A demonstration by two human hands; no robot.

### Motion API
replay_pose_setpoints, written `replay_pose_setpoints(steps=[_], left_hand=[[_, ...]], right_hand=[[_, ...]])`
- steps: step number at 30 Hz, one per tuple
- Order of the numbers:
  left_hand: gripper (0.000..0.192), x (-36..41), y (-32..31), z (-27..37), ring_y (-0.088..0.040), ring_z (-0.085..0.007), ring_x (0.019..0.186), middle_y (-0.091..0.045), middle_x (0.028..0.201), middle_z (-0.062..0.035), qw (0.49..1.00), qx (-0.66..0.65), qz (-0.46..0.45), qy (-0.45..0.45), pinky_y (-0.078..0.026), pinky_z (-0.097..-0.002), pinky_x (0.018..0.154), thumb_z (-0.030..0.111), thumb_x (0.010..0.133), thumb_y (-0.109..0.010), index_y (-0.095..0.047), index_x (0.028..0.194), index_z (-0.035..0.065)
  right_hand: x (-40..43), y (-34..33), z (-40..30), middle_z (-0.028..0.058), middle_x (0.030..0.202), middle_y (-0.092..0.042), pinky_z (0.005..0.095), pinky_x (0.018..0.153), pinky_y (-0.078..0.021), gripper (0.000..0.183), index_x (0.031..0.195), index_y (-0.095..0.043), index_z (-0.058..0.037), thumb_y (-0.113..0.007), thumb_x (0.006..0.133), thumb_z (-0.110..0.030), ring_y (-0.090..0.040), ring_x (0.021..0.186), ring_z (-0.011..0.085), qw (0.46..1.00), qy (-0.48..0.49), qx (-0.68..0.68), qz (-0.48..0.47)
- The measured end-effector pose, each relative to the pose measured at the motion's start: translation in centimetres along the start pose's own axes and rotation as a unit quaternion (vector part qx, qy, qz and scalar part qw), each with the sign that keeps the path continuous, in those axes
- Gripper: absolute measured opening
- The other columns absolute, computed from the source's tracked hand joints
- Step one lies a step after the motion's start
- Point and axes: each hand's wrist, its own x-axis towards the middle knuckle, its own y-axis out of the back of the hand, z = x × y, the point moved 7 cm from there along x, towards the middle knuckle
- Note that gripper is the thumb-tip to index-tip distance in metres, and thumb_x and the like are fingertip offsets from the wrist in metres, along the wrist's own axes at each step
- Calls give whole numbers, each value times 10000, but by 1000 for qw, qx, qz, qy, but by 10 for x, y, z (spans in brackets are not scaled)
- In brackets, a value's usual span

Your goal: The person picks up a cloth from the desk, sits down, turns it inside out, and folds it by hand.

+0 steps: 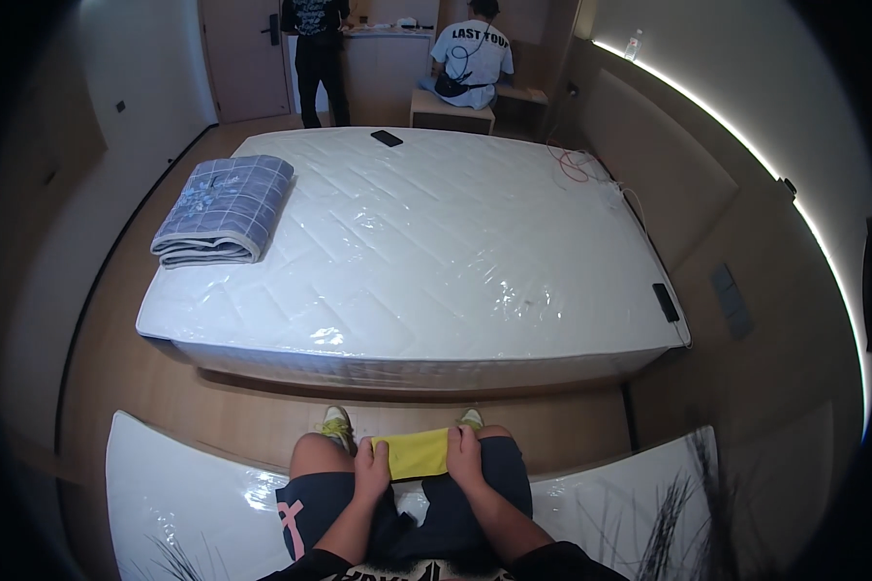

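Between my two hands a yellow cloth [418, 455] is stretched flat above my lap. My left hand [371, 468] grips its left end, thumb on top. Its right end is held in my right hand [465, 456], also with the thumb over it. Whether the cloth is folded into layers I cannot tell. Beyond my knees lies a white mattress [421, 247] wrapped in clear plastic. On its far left corner rests a folded blue checked quilt [225, 207] with pale edging.
I sit on another plastic-wrapped mattress [182, 501]. A black phone [386, 138], a black power bank [665, 302] with a cable and a red cable [570, 163] lie on the mattress ahead. Two people are by a counter [385, 76] at the back. A bottle [633, 45] stands on the lit headboard ledge.
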Motion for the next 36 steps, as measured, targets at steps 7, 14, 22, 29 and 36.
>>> replay_pose_setpoints(steps=[7,14,22,29,36], left_hand=[[296,-7,-10,-14,-569,-137,872,-595,951,-59,971,-139,-33,194,-460,-289,788,299,1019,-413,-536,1041,31],[321,-18,-7,1,-576,-143,850,-603,926,-58,960,-171,-2,222,-461,-297,792,330,1025,-396,-554,1031,51],[301,-17,-10,-18,-564,-135,828,-590,902,-49,959,-185,-15,212,-455,-291,774,318,1024,-405,-546,993,53],[234,-9,-4,-18,-520,-101,783,-566,857,-28,975,-129,2,179,-441,-269,743,256,1013,-447,-549,956,54],[230,-2,0,-20,-492,-99,760,-530,795,-22,990,-63,37,117,-424,-255,706,215,996,-469,-544,882,29]], right_hand=[[0,-1,12,232,857,-618,381,719,-481,277,945,-517,27,-499,973,-248,-640,829,327,1000,-6,16,-18],[-12,2,-14,200,893,-650,361,749,-491,381,1015,-554,35,-591,923,-333,-651,853,278,994,-59,-37,-86],[-8,-2,14,191,900,-648,355,754,-489,368,987,-547,24,-602,916,-332,-647,855,265,994,-72,14,-84],[-6,-3,5,178,875,-635,353,750,-483,317,973,-533,9,-582,930,-301,-633,838,246,993,-77,17,-92],[0,-9,20,171,846,-624,353,742,-481,313,968,-526,10,-560,942,-300,-626,811,239,994,-74,15,-74]])
